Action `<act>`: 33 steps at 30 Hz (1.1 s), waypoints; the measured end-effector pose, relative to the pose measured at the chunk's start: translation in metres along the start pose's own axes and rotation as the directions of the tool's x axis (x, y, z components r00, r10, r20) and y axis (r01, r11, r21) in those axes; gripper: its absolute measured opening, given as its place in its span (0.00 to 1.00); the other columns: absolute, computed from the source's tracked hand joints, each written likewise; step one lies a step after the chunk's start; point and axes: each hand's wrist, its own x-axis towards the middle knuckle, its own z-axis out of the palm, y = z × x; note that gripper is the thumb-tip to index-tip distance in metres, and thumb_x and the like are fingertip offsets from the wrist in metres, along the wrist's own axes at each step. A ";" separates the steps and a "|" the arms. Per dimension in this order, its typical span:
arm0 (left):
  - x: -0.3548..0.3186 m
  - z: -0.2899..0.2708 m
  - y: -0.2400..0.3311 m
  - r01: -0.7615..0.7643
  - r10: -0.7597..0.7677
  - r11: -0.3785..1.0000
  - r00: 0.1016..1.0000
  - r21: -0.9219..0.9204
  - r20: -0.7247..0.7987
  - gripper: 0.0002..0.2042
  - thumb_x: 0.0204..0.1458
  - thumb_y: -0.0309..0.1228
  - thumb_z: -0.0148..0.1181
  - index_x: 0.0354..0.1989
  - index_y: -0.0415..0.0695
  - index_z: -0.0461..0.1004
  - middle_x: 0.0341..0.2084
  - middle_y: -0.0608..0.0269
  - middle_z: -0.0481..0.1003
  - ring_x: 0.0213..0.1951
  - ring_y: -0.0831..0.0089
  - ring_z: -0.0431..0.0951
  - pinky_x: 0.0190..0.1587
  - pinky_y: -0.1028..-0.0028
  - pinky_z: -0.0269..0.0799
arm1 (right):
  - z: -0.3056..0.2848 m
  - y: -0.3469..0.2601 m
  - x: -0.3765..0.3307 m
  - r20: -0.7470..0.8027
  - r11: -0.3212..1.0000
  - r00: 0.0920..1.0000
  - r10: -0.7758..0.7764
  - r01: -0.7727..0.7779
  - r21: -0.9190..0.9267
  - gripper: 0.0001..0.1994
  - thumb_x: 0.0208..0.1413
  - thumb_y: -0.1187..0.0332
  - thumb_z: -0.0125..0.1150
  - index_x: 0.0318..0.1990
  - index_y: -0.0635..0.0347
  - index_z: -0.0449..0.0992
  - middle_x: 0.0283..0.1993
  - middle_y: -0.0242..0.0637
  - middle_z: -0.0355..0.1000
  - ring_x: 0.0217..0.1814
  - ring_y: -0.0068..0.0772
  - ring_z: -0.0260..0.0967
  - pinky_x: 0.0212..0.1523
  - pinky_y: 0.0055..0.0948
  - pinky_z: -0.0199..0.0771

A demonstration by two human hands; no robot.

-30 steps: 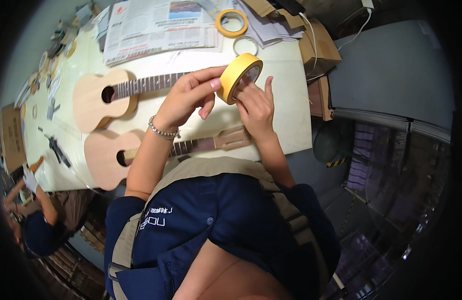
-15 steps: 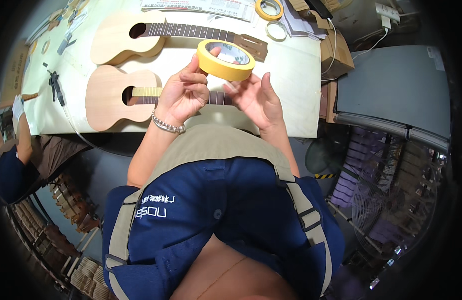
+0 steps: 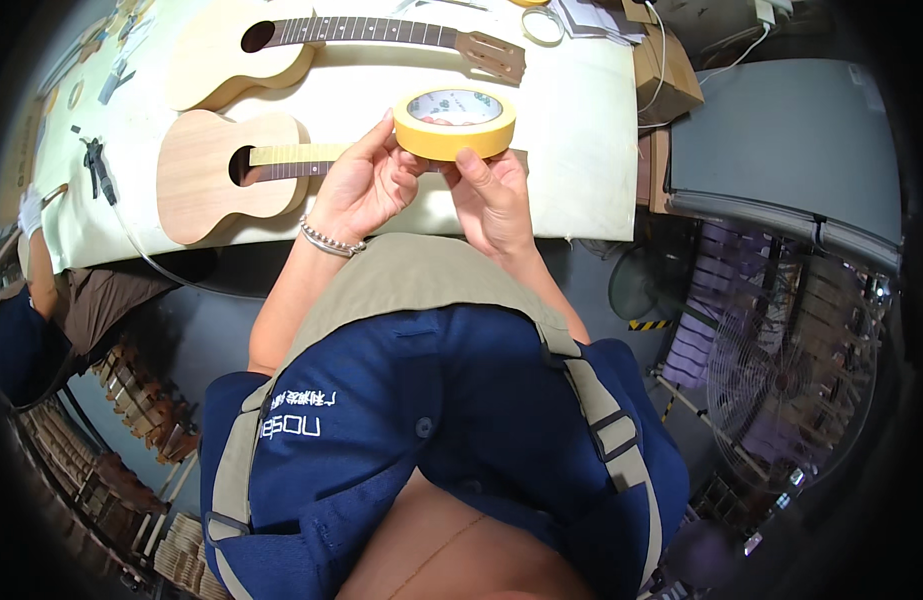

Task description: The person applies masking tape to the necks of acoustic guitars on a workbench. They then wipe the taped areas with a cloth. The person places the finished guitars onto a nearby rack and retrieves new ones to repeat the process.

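A roll of yellow masking tape (image 3: 454,139) is held up between my two hands, above the neck of the nearer ukulele. My left hand (image 3: 369,183) grips the roll's left side, its fingers curled partly under it. On the right, my right hand (image 3: 493,196) has its thumb on the roll's outer face and the other fingers beneath. The nearer ukulele body (image 3: 216,178) is bare wood, with a strip of yellow tape (image 3: 296,154) along its fretboard. My hands and the roll hide much of its neck. Behind lies a second bare-wood ukulele (image 3: 243,55).
The pale worktable (image 3: 581,190) carries a black air gun (image 3: 98,172) with a hose at left and another tape roll (image 3: 542,26) at the back. A cardboard box (image 3: 666,70) stands beside a grey cabinet (image 3: 786,150). A co-worker's gloved hand (image 3: 31,212) shows at far left.
My right hand, formerly spread apart near the roll, has closed on its right side. The roll has tipped more upright. The view has shifted, so the table sits higher in the picture.
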 end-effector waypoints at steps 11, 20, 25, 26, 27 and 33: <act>-0.011 0.018 -0.024 -0.433 0.591 0.086 0.747 0.897 0.304 0.12 0.54 0.26 0.54 0.46 0.39 0.72 0.39 0.66 0.72 0.26 0.87 0.62 0.30 0.85 0.62 | -0.012 0.001 -0.006 0.233 0.202 0.875 -0.424 0.342 -0.918 0.18 0.42 0.77 0.64 0.44 0.60 0.72 0.41 0.38 0.73 0.47 0.33 0.70 0.48 0.28 0.69; -0.018 0.053 -0.032 -0.409 0.430 -0.421 0.696 0.810 0.575 0.22 0.42 0.25 0.66 0.48 0.38 0.71 0.37 0.64 0.72 0.24 0.86 0.61 0.26 0.86 0.59 | -0.019 -0.001 -0.003 0.603 -0.361 0.683 -0.412 0.485 -0.797 0.12 0.36 0.77 0.61 0.34 0.61 0.74 0.37 0.39 0.69 0.42 0.42 0.67 0.49 0.41 0.69; -0.018 0.053 -0.032 -0.379 0.462 -0.445 0.679 0.811 0.571 0.20 0.41 0.21 0.66 0.46 0.36 0.72 0.34 0.65 0.71 0.26 0.85 0.66 0.28 0.85 0.63 | -0.018 -0.003 -0.002 0.595 -0.338 0.670 -0.445 0.490 -0.804 0.14 0.36 0.78 0.61 0.35 0.63 0.72 0.39 0.41 0.67 0.45 0.41 0.66 0.52 0.41 0.68; -0.017 0.050 -0.031 -0.390 0.477 -0.429 0.668 0.815 0.571 0.20 0.41 0.21 0.66 0.46 0.36 0.72 0.34 0.65 0.71 0.26 0.85 0.67 0.29 0.85 0.64 | -0.018 -0.003 -0.002 0.559 -0.264 0.699 -0.447 0.493 -0.829 0.16 0.36 0.78 0.62 0.38 0.63 0.72 0.40 0.42 0.67 0.44 0.40 0.66 0.50 0.40 0.68; -0.017 0.048 -0.031 -0.401 0.492 -0.413 0.657 0.818 0.571 0.20 0.41 0.20 0.66 0.46 0.36 0.71 0.34 0.65 0.71 0.27 0.85 0.68 0.29 0.85 0.64 | -0.018 -0.002 -0.003 0.522 -0.190 0.728 -0.444 0.494 -0.849 0.19 0.35 0.78 0.63 0.40 0.63 0.71 0.41 0.42 0.66 0.44 0.39 0.66 0.49 0.38 0.68; -0.017 0.045 -0.024 -0.487 0.550 -0.222 0.653 0.845 0.521 0.20 0.44 0.19 0.62 0.48 0.34 0.69 0.33 0.62 0.73 0.28 0.83 0.71 0.30 0.84 0.69 | -0.039 0.007 -0.018 0.118 0.428 0.787 -0.606 0.448 -0.785 0.38 0.41 0.70 0.69 0.60 0.63 0.52 0.53 0.38 0.56 0.48 0.29 0.57 0.48 0.27 0.59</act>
